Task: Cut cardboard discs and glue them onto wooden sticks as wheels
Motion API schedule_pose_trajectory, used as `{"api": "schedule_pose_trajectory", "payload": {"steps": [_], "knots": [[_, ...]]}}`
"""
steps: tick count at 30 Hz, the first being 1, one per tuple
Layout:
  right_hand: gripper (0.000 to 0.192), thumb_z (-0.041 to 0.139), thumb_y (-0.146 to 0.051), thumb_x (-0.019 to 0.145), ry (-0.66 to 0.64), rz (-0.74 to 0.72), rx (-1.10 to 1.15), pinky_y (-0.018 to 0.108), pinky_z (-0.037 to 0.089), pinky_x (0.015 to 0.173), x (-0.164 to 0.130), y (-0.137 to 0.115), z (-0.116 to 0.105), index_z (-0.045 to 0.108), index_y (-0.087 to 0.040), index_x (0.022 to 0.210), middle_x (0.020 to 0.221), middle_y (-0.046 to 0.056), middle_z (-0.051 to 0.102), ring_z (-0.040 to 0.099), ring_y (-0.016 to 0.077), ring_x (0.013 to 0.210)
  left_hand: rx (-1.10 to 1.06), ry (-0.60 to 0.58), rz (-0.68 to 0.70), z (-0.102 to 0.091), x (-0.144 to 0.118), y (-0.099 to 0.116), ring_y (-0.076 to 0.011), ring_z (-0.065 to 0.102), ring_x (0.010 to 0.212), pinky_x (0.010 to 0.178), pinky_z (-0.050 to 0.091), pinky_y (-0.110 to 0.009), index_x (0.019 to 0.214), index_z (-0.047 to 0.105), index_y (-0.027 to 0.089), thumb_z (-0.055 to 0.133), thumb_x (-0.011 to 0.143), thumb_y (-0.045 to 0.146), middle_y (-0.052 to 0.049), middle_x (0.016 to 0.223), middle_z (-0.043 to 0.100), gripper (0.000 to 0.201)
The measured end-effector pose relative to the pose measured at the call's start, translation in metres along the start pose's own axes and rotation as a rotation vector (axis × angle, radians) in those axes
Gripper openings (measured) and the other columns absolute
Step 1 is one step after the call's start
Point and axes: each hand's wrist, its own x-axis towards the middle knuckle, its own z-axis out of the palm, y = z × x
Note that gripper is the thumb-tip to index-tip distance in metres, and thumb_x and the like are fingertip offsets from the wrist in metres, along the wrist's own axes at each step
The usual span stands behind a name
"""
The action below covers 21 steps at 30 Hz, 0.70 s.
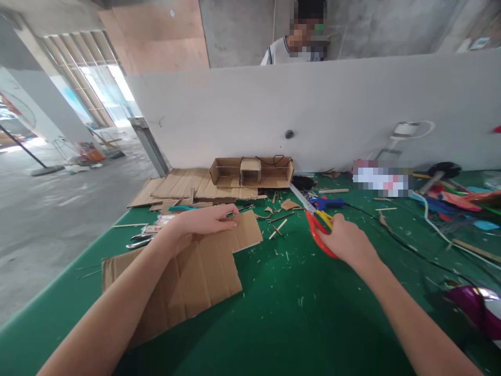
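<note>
Green counter (274, 313): left hand (203, 220) lies flat, released, on the corrugated cardboard sheet (203, 271); right hand (346, 241) grasps red-handled scissors (319, 230), blades pointing up-left, well apart from the sheet.

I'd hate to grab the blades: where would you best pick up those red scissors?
By the red handle loops of the scissors, coming from the near side, where the right hand already rests. The blades point away toward the white wall, so fingers stay clear of them.

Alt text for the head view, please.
On a green table, the left hand presses flat on a cardboard sheet while the right hand grips red-handled scissors. Cardboard scraps lie beyond.
</note>
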Motion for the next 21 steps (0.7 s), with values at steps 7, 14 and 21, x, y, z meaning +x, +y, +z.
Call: {"api": "schedule_pose_trajectory", "payload": {"steps": [7, 14, 21], "knots": [[0.045, 0.049, -0.066, 0.073, 0.003, -0.036, 0.941, 0.032, 0.053, 0.052, 0.012, 0.001, 0.009, 0.047, -0.022, 0.081, 0.072, 0.004, 0.057, 0.061, 0.0197, 0.066, 0.019, -0.009, -0.014, 0.005, 0.003, -0.013, -0.0197, 0.057, 0.076, 0.063, 0.04, -0.027, 0.109, 0.054, 0.017, 0.047, 0.074, 0.043, -0.008, 0.092, 0.063, 0.044], [0.046, 0.046, -0.064, 0.076, 0.055, -0.078, 0.912, 0.031, 0.055, 0.06, 0.022, 0.001, 0.026, 0.042, -0.022, 0.095, 0.092, 0.008, 0.054, 0.059, 0.0224, 0.088, 0.259, 0.367, 0.041, 0.035, 0.051, 0.012, -0.0268, 0.056, 0.097, 0.081, 0.042, -0.035, 0.095, 0.061, 0.015, 0.039, 0.084, 0.039, -0.014, 0.1, 0.062, 0.035], [0.04, 0.041, -0.061, 0.081, 0.082, -0.178, 0.882, 0.031, 0.053, 0.063, 0.014, 0.002, 0.036, 0.038, -0.022, 0.093, 0.092, 0.005, 0.053, 0.057, 0.0197, 0.086, 0.037, 0.412, 0.024, 0.032, 0.166, 0.058, -0.0288, 0.058, 0.1, 0.083, 0.044, -0.036, 0.102, 0.058, 0.012, 0.048, 0.081, 0.034, -0.017, 0.103, 0.063, 0.032]]}}
